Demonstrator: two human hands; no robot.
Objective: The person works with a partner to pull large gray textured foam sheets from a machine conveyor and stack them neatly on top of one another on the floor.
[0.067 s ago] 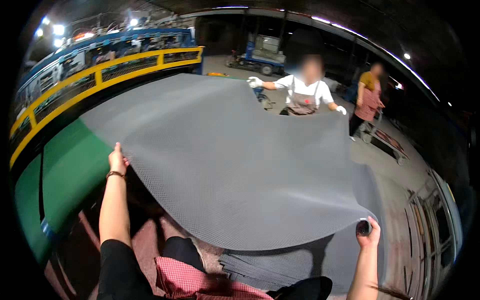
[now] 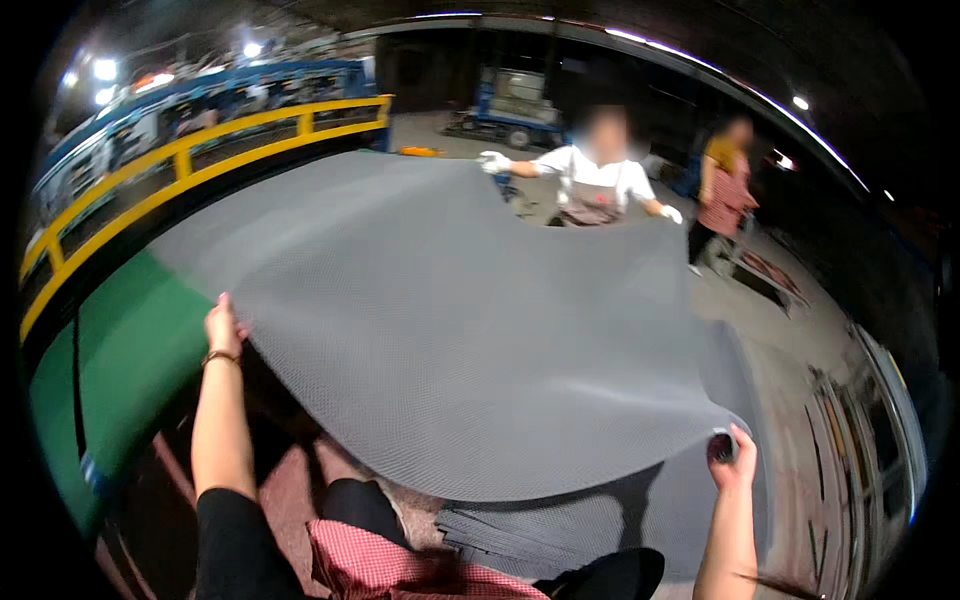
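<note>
A large grey textured sheet (image 2: 450,330) hangs stretched in front of me, its near edge sagging between my hands. My left hand (image 2: 226,325) is closed on its left edge, beside the green belt. At the near right corner, where the sheet curls into a small roll, my right hand (image 2: 738,460) grips it. Across from me a co-worker (image 2: 598,185) in white gloves and an apron holds the far edge with both hands apart. Below the sagging edge lies a stack of similar grey sheets (image 2: 560,530) on the floor.
A green conveyor belt (image 2: 130,340) runs along the left beneath a yellow railing (image 2: 183,165) and blue machinery. Another person (image 2: 722,195) stands at the back right near a low cart (image 2: 765,275). Metal frames (image 2: 870,440) lean at the right. A blue wheeled machine (image 2: 515,110) stands behind.
The view has shifted slightly, so the scene sits a little further left. Both my hands and the co-worker's keep their hold on the sheet.
</note>
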